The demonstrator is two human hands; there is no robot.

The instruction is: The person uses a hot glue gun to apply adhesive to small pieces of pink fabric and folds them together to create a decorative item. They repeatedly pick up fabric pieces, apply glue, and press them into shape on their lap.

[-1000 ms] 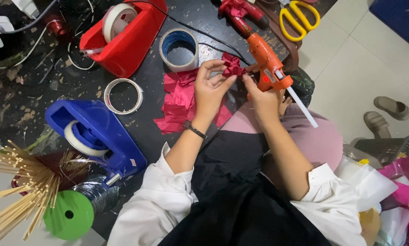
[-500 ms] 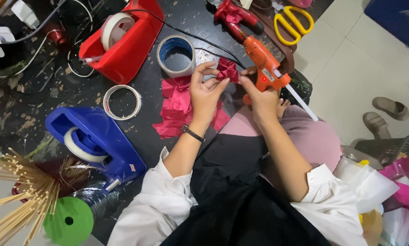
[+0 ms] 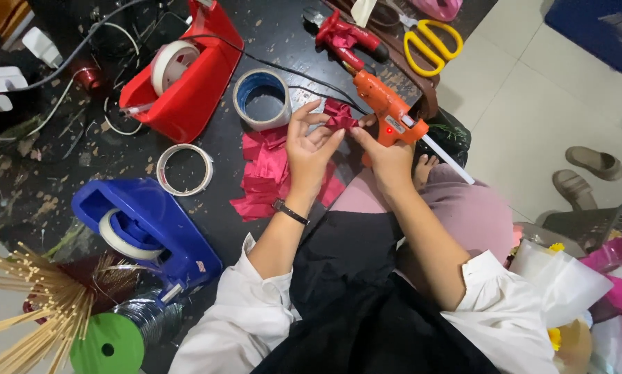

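Head view, looking down: both hands meet over the dark table's near edge (image 3: 221, 173), working a small crumpled dark-red fabric piece (image 3: 340, 119). The left hand (image 3: 309, 149) pinches it with thumb and fingertips closed narrow. The right hand (image 3: 387, 156) wraps the grip of an orange hot glue gun (image 3: 387, 114), fingers curled tight, its thumb up near the fabric.

I'd guess the red piece weighs nothing and is soft and floppy, so it'll crush or unfold easily; best held right at the bunched fold, like the left hand does. It's too wadded to show a clear long axis. The gun's body runs from far left to near right, with a pale glue stick (image 3: 449, 161) poking out near-right; the nozzle end is far left, just beside the fabric.

More flat red fabric scraps (image 3: 266, 183) lie under the left wrist, with a blue-cored tape roll (image 3: 262, 100) beyond.
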